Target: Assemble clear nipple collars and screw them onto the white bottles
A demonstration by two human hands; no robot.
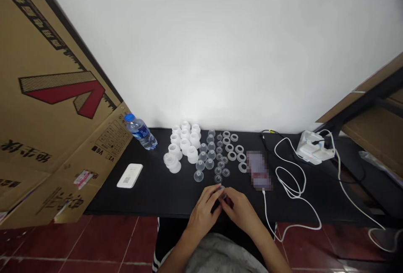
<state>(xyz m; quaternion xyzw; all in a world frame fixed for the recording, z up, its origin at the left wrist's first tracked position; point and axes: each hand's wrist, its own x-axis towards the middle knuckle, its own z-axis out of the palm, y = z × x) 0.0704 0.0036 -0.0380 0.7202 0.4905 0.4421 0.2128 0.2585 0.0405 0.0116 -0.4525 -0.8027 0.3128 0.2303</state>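
Both of my hands meet at the near edge of the black table [157,189]. My left hand [204,211] and my right hand [239,209] have their fingers pinched together around a small clear part [222,189] held between the fingertips. Just beyond them lie rows of small clear plastic caps [206,157], white cup-shaped parts [184,145] and translucent rings [234,149]. The rest of the held piece is hidden by my fingers.
A phone [258,170] with a white cable [292,189] lies right of the parts; a white charger block [313,147] sits further right. A water bottle [140,131] and a white flat device [129,175] are on the left. Large cardboard boxes [47,96] lean at the left.
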